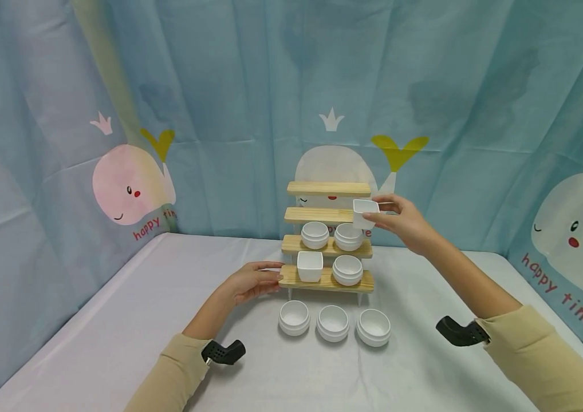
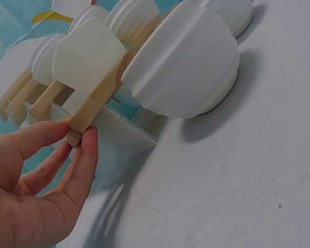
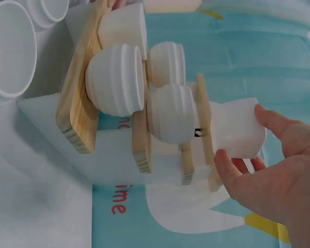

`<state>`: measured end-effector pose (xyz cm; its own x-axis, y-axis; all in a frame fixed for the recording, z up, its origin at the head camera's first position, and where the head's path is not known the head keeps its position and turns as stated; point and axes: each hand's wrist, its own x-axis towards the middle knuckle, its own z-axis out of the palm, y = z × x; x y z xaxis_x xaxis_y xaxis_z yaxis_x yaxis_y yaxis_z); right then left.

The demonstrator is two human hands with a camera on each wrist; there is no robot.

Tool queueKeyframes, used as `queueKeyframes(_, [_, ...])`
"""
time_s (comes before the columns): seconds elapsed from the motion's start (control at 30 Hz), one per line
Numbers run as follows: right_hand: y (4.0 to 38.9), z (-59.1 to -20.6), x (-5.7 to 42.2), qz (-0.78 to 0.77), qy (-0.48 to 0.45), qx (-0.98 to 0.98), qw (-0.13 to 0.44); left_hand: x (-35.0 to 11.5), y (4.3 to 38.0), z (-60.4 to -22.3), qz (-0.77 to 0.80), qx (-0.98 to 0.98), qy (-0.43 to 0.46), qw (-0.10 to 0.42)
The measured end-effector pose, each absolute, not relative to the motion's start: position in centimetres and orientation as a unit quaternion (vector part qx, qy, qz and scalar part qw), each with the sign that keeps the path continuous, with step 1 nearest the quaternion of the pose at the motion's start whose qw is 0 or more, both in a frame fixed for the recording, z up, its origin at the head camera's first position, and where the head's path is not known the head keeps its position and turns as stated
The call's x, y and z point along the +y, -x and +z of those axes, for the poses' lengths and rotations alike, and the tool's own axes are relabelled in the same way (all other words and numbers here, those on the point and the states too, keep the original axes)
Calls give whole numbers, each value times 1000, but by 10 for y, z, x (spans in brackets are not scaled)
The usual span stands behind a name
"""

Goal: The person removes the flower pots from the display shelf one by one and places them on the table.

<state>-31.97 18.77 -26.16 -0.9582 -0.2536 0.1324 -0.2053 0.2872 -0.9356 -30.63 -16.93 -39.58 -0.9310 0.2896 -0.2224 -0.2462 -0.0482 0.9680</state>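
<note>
A stepped rack with wooden shelves [image 1: 326,281] stands on the white table. My left hand [image 1: 255,282] pinches the left end of its lowest shelf between thumb and fingers. With my right hand [image 1: 398,220] I hold a square white cup [image 1: 365,215] by its sides, near the right end of the second shelf from the top. On the lowest shelf sit another square cup [image 1: 310,268] and a round ribbed bowl [image 1: 347,270]. One shelf up are two round bowls, the left bowl [image 1: 314,234] and the right bowl [image 1: 349,236]. The top shelf [image 1: 329,188] is bare.
Three round white bowls stand in a row before the rack: a left one [image 1: 294,317], a middle one [image 1: 333,323] and a right one [image 1: 373,327]. Behind the table [image 1: 116,343] hangs a blue curtain [image 1: 229,114] with whale prints.
</note>
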Motion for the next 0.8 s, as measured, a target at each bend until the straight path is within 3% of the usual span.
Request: queueKeyframes(0.8, [269,-270,215,-552,149,820,17,-169,305,-395,727,661,-11,186])
